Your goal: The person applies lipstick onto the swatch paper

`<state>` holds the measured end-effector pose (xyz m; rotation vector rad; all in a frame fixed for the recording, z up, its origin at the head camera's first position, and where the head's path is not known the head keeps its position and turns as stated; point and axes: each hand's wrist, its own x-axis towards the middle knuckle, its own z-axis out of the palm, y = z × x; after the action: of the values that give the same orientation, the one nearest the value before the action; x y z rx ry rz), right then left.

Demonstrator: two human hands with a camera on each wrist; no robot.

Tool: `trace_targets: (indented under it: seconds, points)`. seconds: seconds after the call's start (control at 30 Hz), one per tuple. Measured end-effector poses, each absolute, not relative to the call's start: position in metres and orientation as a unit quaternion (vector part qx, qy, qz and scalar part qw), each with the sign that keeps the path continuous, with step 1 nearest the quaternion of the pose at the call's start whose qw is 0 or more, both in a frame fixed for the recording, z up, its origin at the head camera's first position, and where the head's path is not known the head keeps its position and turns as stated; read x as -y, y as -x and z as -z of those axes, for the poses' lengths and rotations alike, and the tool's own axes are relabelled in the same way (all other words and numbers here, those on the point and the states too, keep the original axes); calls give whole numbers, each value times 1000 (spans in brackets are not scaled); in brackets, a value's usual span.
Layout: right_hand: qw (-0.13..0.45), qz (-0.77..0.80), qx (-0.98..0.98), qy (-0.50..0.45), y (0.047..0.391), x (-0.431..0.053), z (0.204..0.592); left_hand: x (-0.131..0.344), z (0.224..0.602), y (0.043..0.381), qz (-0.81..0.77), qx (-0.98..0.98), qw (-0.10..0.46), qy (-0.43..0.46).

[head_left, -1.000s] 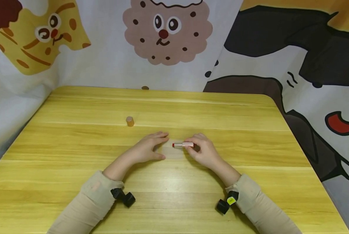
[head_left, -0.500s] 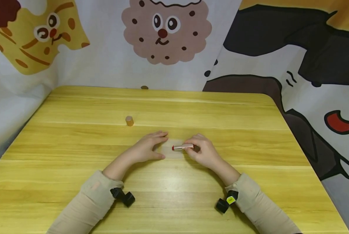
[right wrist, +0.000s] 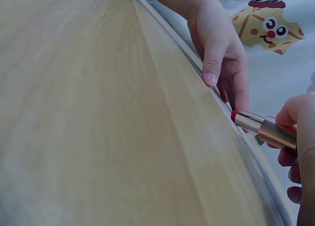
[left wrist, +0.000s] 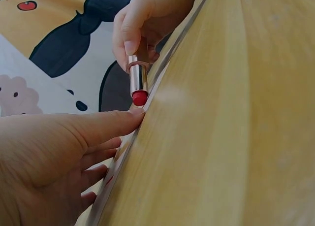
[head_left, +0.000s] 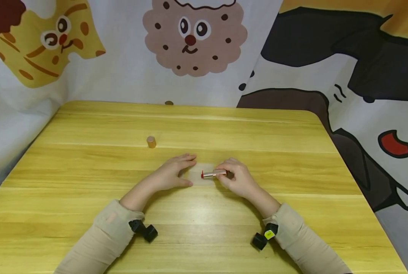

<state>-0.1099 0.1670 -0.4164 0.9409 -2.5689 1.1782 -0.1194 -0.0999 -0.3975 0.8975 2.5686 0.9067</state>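
My right hand (head_left: 237,176) pinches an uncapped lipstick (head_left: 215,174) by its metallic base, red tip pointing left. The tip is right at a pale, see-through sheet (head_left: 194,176) lying on the table, with a short red mark (head_left: 202,172) beside it. In the left wrist view the lipstick (left wrist: 139,78) points down close by my left thumb. My left hand (head_left: 171,173) rests on the sheet's left side, thumb and fingers spread apart and fairly straight. From the right wrist view, the lipstick (right wrist: 261,126) stretches toward the left fingertips.
A copper-coloured lipstick cap (head_left: 151,142) stands upright beyond the left hand. The wooden table (head_left: 204,236) ends at a white cloth (head_left: 121,76) printed with cartoon figures. Small black devices (head_left: 144,231) sit on both wrists.
The lipstick tip has moved slightly toward the person, leaving a short red mark on the sheet. My left hand has stayed in place, and the cap has not moved.
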Motion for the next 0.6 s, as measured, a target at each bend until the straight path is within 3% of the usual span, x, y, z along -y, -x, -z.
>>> trace_targets:
  seconds: [0.6]
  points:
    - [45, -573, 791, -207, 97, -165, 394, 101, 398, 120, -309, -885, 132, -321]
